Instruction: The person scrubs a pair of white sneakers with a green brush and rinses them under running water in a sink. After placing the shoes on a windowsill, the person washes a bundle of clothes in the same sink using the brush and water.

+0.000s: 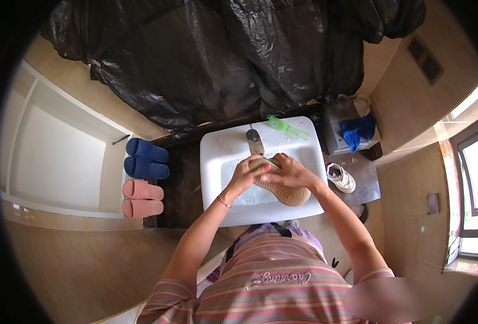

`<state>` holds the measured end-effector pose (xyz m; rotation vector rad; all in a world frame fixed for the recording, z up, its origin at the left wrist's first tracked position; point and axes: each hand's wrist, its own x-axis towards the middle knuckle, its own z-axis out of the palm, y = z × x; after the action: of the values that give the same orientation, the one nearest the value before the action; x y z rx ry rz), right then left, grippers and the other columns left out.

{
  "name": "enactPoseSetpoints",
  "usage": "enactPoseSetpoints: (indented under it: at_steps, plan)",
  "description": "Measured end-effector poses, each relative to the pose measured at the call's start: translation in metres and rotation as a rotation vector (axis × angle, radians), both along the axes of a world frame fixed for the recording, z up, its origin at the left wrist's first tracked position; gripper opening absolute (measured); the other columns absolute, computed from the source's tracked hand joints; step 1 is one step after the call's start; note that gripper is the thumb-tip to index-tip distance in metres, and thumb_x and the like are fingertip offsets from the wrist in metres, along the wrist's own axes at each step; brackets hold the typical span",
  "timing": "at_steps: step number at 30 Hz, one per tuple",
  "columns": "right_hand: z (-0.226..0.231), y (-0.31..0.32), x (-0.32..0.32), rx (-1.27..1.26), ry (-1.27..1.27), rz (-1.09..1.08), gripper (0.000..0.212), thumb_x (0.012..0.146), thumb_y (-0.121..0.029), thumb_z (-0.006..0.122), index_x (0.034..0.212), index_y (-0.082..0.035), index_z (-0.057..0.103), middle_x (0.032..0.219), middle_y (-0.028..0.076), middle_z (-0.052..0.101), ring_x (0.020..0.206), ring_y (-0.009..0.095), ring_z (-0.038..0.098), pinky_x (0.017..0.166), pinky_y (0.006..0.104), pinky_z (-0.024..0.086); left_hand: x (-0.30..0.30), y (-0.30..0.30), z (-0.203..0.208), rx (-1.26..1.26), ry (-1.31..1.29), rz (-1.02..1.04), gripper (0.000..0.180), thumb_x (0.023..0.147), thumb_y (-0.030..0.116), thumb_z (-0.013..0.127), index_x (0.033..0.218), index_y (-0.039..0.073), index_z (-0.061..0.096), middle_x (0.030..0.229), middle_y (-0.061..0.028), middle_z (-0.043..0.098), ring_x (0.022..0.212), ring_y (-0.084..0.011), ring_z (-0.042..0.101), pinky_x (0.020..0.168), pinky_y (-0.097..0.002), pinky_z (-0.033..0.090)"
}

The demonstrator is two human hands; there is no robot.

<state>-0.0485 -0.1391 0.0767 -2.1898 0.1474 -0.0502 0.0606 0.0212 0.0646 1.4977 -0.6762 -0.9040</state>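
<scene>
Over the white sink (211,200) I hold a shoe (292,195) with its tan, ridged sole turned up toward me. My left hand (245,175) grips it at the end near the faucet (254,141). My right hand (289,170) is closed round the same end, with both thumbs close together on the sole. The wider end of the sole points down and to the right. Beneath the shoe, the basin holds water with some foam or bubbles. The shoe's upper is hidden under the sole and my hands.
A green brush (288,128) lies on the sink's back rim. Right of the sink stands a white shoe (341,178), below a blue cloth (358,132) on a grey box. Blue slippers (147,159) and pink slippers (143,198) are at left. Black plastic sheeting (206,59) hangs behind.
</scene>
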Motion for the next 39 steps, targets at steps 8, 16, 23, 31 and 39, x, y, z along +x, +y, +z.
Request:
enactPoseSetpoints:
  at_steps: [8, 16, 23, 31, 39]
  plan:
    - [-0.028, 0.004, -0.008, -0.198, -0.109, -0.022, 0.065, 0.081, -0.062, 0.057, 0.080, 0.003, 0.062, 0.064, 0.023, 0.061, 0.065, 0.042, 0.063, 0.060, 0.0447, 0.052, -0.015, -0.003, -0.002, 0.168, -0.416, 0.084, 0.031, 0.087, 0.032, 0.065, 0.092, 0.001, 0.068, 0.081, -0.0087, 0.068, 0.074, -0.0154, 0.063, 0.069, -0.0283, 0.048]
    - [-0.046, 0.011, -0.010, -0.176, -0.083, 0.005, 0.053, 0.085, -0.051, 0.060, 0.078, 0.001, 0.064, 0.067, 0.023, 0.060, 0.067, 0.042, 0.060, 0.059, 0.0424, 0.049, -0.011, -0.003, -0.024, 0.189, -0.382, 0.027, 0.032, 0.086, 0.032, 0.064, 0.089, 0.001, 0.070, 0.081, -0.0097, 0.070, 0.074, -0.0169, 0.065, 0.067, -0.0300, 0.049]
    - [-0.069, 0.013, -0.004, -0.134, -0.070, 0.042, 0.053, 0.087, -0.049, 0.059, 0.074, 0.002, 0.063, 0.064, 0.023, 0.058, 0.064, 0.043, 0.058, 0.056, 0.0418, 0.048, -0.010, 0.000, -0.043, 0.225, -0.216, 0.038, 0.037, 0.087, 0.039, 0.059, 0.090, 0.004, 0.071, 0.080, -0.0105, 0.071, 0.074, -0.0179, 0.067, 0.067, -0.0302, 0.049]
    - [-0.094, 0.006, 0.001, -0.195, -0.074, 0.067, 0.059, 0.087, -0.052, 0.057, 0.065, 0.003, 0.059, 0.057, 0.024, 0.054, 0.059, 0.044, 0.055, 0.052, 0.0417, 0.047, -0.010, -0.008, -0.057, 0.245, 0.086, 0.075, 0.029, 0.087, 0.030, 0.066, 0.091, 0.002, 0.070, 0.085, -0.0038, 0.068, 0.079, -0.0098, 0.060, 0.071, -0.0267, 0.046]
    - [-0.053, -0.006, 0.002, 0.472, 0.475, 0.095, 0.084, 0.087, -0.070, 0.037, 0.118, 0.007, 0.053, 0.111, 0.024, 0.061, 0.102, 0.030, 0.060, 0.086, 0.0420, 0.047, 0.004, 0.004, -0.058, 0.077, 0.660, 0.054, 0.033, 0.089, 0.035, 0.063, 0.104, 0.006, 0.060, 0.098, -0.0040, 0.063, 0.089, -0.0154, 0.062, 0.077, -0.0303, 0.050]
